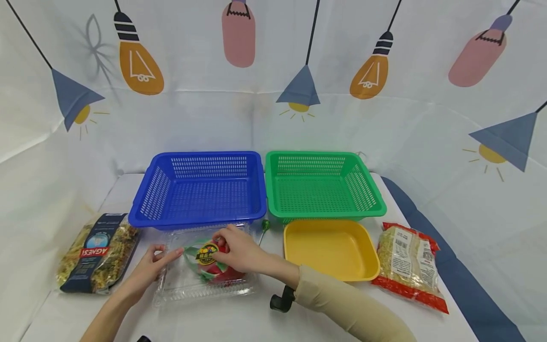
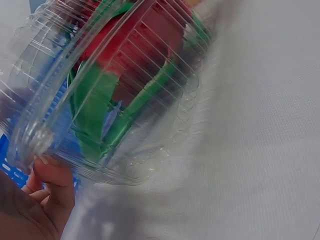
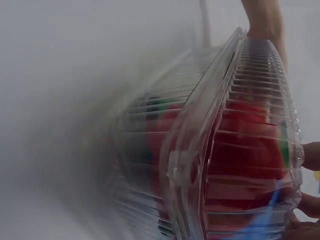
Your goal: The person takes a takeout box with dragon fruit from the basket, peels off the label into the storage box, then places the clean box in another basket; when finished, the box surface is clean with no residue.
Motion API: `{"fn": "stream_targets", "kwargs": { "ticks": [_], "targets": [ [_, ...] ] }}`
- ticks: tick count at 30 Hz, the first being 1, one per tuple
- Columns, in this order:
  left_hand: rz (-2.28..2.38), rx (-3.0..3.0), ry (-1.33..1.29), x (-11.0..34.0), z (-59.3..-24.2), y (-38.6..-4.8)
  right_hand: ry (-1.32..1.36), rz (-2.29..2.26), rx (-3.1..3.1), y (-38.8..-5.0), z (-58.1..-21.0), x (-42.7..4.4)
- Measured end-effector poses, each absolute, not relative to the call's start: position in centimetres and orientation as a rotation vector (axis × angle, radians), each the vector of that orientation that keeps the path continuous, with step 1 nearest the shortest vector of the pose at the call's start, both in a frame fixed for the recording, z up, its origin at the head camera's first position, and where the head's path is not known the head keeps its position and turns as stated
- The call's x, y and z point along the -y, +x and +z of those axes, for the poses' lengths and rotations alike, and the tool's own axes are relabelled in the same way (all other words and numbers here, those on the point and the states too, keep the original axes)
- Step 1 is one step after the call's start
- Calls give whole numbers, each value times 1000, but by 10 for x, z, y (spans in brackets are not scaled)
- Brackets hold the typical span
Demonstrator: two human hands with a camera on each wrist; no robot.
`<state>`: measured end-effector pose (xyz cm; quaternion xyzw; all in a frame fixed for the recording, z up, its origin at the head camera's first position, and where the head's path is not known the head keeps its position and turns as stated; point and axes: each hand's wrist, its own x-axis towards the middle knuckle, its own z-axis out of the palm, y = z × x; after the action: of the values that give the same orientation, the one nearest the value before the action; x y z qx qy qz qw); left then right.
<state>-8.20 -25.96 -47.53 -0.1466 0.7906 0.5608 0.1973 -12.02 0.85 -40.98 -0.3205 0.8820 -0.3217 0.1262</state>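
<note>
A clear plastic clamshell box (image 1: 175,280) lies closed on the white table, with a red and green item (image 1: 224,275) inside. A round black, gold and red sticker (image 1: 206,254) is on its lid. My left hand (image 1: 149,266) holds the box's left edge; in the left wrist view, the thumb and fingers (image 2: 52,175) pinch a corner. My right hand (image 1: 239,248) lies over the lid, thumb at the sticker. Its fingertips (image 3: 311,156) touch the lid's top in the right wrist view. Part of the lid is hidden under that hand.
Behind the box stand a blue basket (image 1: 198,223) and a green basket (image 1: 326,213). A yellow tub (image 1: 329,247) is right of my right hand. Pasta bags lie at the left (image 1: 96,254) and right (image 1: 408,266). A thin green-tipped stick (image 1: 265,225) pokes out near the baskets.
</note>
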Motion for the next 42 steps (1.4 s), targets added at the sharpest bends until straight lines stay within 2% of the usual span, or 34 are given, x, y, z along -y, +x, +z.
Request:
{"fn": "stream_targets", "kwargs": {
  "ticks": [22, 42],
  "targets": [
    [1561, -2230, -422, 258, -476, -81, -747, -1114, -2464, -125, -412, 2],
    [1524, -2218, -416, 258, -473, -82, -788, -1170, -2468, -124, -411, -2]
  ]
}}
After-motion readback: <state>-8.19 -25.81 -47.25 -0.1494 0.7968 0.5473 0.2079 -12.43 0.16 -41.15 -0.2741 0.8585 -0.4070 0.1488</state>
